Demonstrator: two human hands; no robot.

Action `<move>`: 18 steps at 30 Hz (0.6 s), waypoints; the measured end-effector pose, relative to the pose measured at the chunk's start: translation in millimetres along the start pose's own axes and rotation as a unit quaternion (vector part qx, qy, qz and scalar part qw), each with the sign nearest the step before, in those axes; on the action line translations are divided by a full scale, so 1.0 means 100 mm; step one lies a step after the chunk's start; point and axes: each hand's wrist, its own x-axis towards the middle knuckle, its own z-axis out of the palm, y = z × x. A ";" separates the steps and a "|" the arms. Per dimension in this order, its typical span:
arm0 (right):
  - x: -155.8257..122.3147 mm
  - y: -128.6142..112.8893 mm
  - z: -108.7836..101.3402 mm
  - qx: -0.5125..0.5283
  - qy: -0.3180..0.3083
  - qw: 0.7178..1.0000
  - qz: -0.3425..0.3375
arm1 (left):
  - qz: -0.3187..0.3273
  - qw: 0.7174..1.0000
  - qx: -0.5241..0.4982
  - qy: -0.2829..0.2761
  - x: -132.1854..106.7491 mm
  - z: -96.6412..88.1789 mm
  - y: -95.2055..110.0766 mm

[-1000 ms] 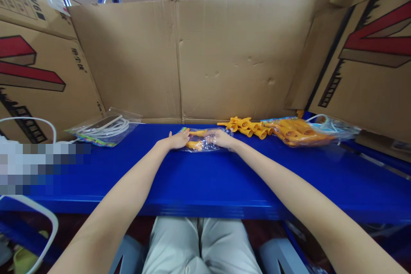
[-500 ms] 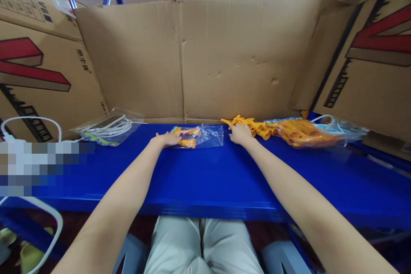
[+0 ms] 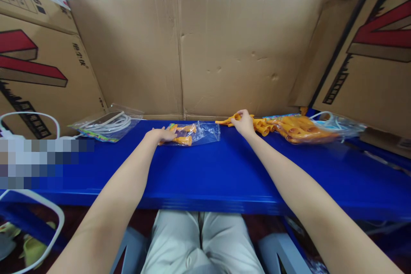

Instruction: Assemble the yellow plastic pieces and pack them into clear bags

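Note:
A small clear plastic bag (image 3: pixel 205 131) with orange plastic pieces (image 3: pixel 183 139) inside lies on the blue shelf (image 3: pixel 205 171). My left hand (image 3: pixel 159 134) rests on the bag's left end, fingers lying flat. My right hand (image 3: pixel 244 122) is at a loose pile of orange plastic pieces (image 3: pixel 261 126) to the right, fingers pinched on one orange piece (image 3: pixel 228 120) that sticks out to the left.
A larger clear bag full of orange pieces (image 3: pixel 305 129) lies further right. A bag with white cable (image 3: pixel 107 124) sits at the left. Cardboard walls (image 3: pixel 224 51) close off the back and both sides. White cords (image 3: pixel 28 115) run at the far left.
My right hand left the small bag, moved right to the loose orange pile and pinched one piece. My left hand slid to the bag's left end.

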 end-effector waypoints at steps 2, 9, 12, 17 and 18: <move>0.04 -0.02 0.00 0.092 0.040 0.994 0.035 | -0.015 1.000 0.009 0.009 0.01 0.01 0.00; 0.01 -0.38 -0.15 0.237 0.055 0.969 0.042 | 0.034 0.989 -0.015 0.144 0.15 0.07 0.10; -0.09 -0.51 -0.20 0.230 -0.054 0.971 0.035 | 0.067 0.988 -0.052 0.126 0.19 0.11 0.14; -0.29 -0.60 -0.16 0.085 -0.310 0.946 -0.040 | 0.105 0.989 -0.054 0.093 0.21 0.14 0.12; -0.33 -0.62 -0.15 0.044 -0.346 0.935 -0.069 | 0.105 0.989 -0.054 0.094 0.22 0.14 0.12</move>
